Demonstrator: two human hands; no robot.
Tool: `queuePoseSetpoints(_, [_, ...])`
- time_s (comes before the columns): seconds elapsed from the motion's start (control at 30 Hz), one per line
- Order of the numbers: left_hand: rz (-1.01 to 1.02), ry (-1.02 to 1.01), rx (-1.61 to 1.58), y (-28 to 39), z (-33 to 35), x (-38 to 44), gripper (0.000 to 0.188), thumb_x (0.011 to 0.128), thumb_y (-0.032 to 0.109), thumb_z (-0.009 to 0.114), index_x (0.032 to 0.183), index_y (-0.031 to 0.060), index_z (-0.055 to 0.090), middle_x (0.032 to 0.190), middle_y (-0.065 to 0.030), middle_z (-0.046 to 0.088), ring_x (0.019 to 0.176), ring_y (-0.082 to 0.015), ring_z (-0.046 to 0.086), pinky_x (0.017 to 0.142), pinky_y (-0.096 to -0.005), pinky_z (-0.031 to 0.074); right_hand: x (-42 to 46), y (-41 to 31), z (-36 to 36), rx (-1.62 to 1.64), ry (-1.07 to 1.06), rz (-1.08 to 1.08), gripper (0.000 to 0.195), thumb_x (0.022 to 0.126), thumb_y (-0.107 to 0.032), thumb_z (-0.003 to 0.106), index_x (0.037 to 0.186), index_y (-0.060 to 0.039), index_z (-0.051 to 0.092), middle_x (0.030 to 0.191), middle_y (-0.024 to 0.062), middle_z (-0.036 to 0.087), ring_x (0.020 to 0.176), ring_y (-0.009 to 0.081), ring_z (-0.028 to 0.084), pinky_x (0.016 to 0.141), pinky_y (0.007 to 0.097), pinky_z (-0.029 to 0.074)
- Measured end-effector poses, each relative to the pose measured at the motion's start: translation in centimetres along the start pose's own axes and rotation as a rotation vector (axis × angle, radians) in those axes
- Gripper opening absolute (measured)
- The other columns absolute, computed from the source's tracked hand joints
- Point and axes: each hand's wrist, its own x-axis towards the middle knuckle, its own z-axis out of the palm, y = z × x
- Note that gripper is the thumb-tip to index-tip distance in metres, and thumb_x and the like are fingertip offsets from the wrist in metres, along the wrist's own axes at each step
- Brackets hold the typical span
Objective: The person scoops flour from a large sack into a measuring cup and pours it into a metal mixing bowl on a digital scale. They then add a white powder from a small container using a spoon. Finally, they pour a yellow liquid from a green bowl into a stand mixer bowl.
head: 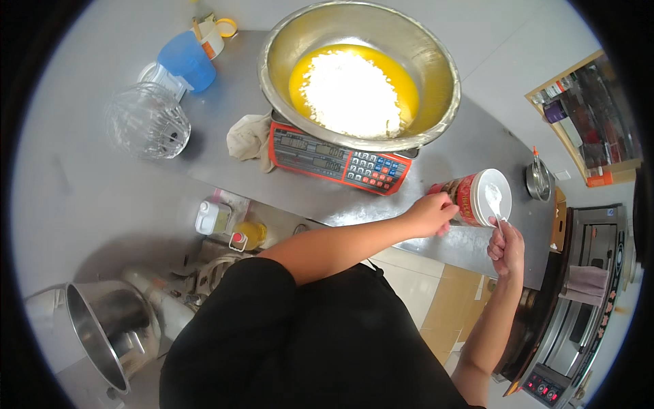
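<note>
A large metal bowl [444, 110] with yellow liquid and a heap of white powder [350, 94] stands on an orange-framed digital scale [334, 162]. To its right is a red printed tub [462, 199] with a white rim, its mouth tilted to the right. My left hand [434, 214] is at the near side of the tub, fingers curled; whether it grips anything is unclear. My right hand [506, 249] holds a white spoon [493, 198] by the handle. The spoon's bowl, with white powder on it, lies over the tub's mouth.
Left of the scale lie a cloth [250, 140], a wire whisk head [150, 122] and a blue plastic jug [188, 61]. A small metal bowl [538, 181] stands at the table's right end. Bottles sit below the near edge, a metal mixing bowl [110, 327] lower left, and an oven [577, 307] right.
</note>
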Motion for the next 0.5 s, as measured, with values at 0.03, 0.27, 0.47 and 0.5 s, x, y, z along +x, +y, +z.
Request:
queuePoseSetpoints(0.03, [-0.032,-0.002,-0.006,-0.6,-0.8,-0.7,0.024,0.09,0.021,0.048,0.1,-0.0015,0.05,0.08,-0.0099,0.06,0.054,-0.0146,0.057,0.049,-0.027,0.045,0.0,0.0,0.0,-0.002,0.003,-0.001,0.025,0.093,-0.019,0.041,0.097,0.0024,0.055,0.05,-0.005,0.03,0.037,0.0048,0.022,0.034,0.0211,0.018])
queuePoseSetpoints(0.27, [0.144,0.258,0.281,-4.9,-5.4,-5.7,0.016,0.082,0.003,0.048,0.096,0.0033,0.056,0.086,-0.0072,0.062,0.069,-0.0174,0.06,0.062,-0.0311,0.047,0.0,0.4,0.1,0.04,0.003,-0.021,0.027,0.093,-0.02,0.041,0.098,0.0024,0.055,0.05,-0.0058,0.03,0.038,0.004,0.022,0.035,0.0204,0.017])
queuePoseSetpoints(0.47, [0.285,0.448,0.535,-5.2,-7.0,-8.0,0.017,0.084,0.007,0.048,0.099,0.0054,0.056,0.09,-0.0101,0.063,0.077,-0.0294,0.06,0.068,-0.0364,0.048,-0.3,0.5,0.1,0.045,0.028,-0.041,0.028,0.093,-0.02,0.04,0.098,0.0023,0.055,0.05,-0.0055,0.03,0.037,0.0043,0.022,0.035,0.021,0.017])
queuePoseSetpoints(0.5, [0.287,0.434,0.591,-5.3,-7.4,-8.3,0.017,0.085,0.009,0.049,0.1,0.0054,0.055,0.09,-0.0101,0.063,0.078,-0.0304,0.06,0.068,-0.0379,0.047,-0.1,0.7,0.1,0.058,0.027,-0.037,0.028,0.093,-0.02,0.04,0.098,0.0024,0.055,0.05,-0.0055,0.03,0.037,0.0043,0.022,0.035,0.0211,0.017])
